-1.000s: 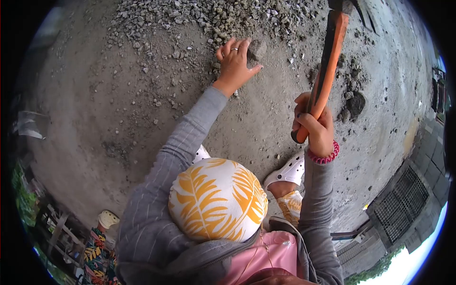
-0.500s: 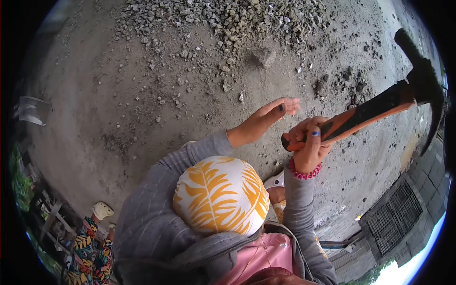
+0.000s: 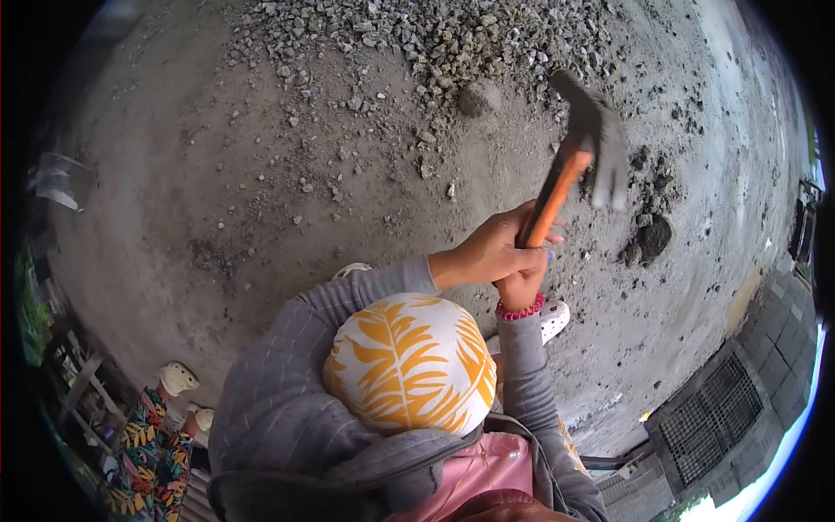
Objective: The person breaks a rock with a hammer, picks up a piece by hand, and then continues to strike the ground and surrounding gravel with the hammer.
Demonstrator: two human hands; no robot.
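A pickaxe (image 3: 584, 122) with a dark head and an orange and black handle is raised above the ground in front of me. My left hand (image 3: 487, 248) is wrapped around the handle from the left side. Just below it, my right hand (image 3: 524, 278), with a pink coil band at the wrist, grips the lower end. Its fingers are partly hidden by the left hand. The tool's head is slightly blurred and sits over dirt and scattered stones. Under my forearms is a knee in white cloth with yellow leaves (image 3: 413, 361).
A heap of gravel (image 3: 365, 30) lies ahead, with a bigger stone (image 3: 479, 98) at its near edge. A dark clump of soil (image 3: 652, 237) is to the right. Grating (image 3: 711, 419) and blocks stand lower right. Another person's legs in floral trousers (image 3: 150, 457) are lower left.
My left hand, open and apart before, has closed on the pickaxe handle beside my right hand. The tool has swung from the far right toward the middle, its head now farther up and left.
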